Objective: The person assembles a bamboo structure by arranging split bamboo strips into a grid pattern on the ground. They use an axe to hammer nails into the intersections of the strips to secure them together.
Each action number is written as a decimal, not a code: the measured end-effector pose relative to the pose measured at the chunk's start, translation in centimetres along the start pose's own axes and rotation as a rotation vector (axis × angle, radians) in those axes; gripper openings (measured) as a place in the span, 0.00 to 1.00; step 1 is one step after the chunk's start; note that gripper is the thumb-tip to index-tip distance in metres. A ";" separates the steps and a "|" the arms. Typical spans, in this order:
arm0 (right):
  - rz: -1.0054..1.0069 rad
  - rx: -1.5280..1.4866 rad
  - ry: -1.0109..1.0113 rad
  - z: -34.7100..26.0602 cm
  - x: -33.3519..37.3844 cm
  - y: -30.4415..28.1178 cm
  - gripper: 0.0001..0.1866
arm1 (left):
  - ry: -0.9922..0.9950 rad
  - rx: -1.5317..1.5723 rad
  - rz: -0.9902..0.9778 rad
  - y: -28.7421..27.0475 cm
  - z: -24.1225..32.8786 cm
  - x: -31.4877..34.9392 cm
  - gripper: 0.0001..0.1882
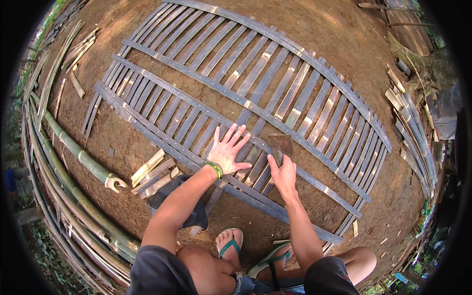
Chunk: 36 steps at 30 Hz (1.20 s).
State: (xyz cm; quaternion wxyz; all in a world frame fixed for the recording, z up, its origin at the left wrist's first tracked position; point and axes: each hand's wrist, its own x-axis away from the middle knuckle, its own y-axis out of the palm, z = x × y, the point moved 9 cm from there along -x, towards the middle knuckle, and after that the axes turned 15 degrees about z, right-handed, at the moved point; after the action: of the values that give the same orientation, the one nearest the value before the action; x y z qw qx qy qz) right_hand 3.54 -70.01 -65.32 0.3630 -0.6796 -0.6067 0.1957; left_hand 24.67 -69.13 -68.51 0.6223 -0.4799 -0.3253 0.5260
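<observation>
A large lattice of dark split-bamboo slats nailed to long rails lies across the ground in front of me. My left hand, wearing a green and yellow band at the wrist, is spread over the slats of its near section with nothing in it. Close by on the right, my right hand is closed round a brown wooden block, thumb toward its near end. The block is over the middle rail of the near section; whether it touches the rail I cannot tell. My other right fingers are mostly hidden.
Cut wood pieces and a dark cloth or bag lie left of my feet. Long green bamboo poles curve along the left side. More split bamboo is stacked at the right, near a tree base.
</observation>
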 end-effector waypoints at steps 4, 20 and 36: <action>-0.012 0.012 -0.008 0.1 1.0 -0.4 0.24 | 0.007 -0.021 -0.013 0.2 0.1 -0.1 0.58; -0.064 0.205 -0.234 -1.6 1.3 0.4 0.22 | 0.031 0.016 0.020 0.1 0.2 -0.2 0.55; 0.184 -0.043 -0.487 -8.1 2.3 -4.1 0.20 | 0.005 -0.002 -0.026 0.0 -0.2 0.6 0.55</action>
State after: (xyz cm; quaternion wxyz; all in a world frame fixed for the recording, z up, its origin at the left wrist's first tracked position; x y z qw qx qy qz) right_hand 6.92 -69.82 -56.57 0.1726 -0.6722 -0.6160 0.3728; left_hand 25.01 -68.64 -68.59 0.6293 -0.4774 -0.3303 0.5166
